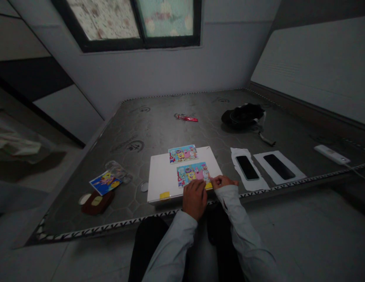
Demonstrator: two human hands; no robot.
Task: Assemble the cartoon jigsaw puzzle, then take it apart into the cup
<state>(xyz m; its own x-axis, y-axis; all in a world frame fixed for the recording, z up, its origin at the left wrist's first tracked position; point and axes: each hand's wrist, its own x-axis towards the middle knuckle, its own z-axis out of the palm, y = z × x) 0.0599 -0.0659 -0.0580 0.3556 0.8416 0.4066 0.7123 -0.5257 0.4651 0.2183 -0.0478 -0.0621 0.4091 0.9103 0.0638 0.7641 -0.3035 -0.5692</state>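
A white box (161, 172) lies in front of me, with two similar bright cartoon picture cards on it, an upper card (183, 154) and a lower card (192, 173). My left hand (195, 199) rests on the lower card's bottom edge, its fingers stretched over it. Beside it, my right hand (222, 182) is closed in a pinch near that card's lower right corner. What the pinch holds, if anything, is too small to make out. Yellow tape (164, 194) shows at the box's front edge.
Two phones, a left phone (247, 167) and a right phone (279, 166), lie on white sheets to the right. Behind are a black cap (244, 116) and a red packet (186, 118). A blue picture card (106, 183), brown pouch (97, 203) and white power strip (331, 154) lie toward the sides.
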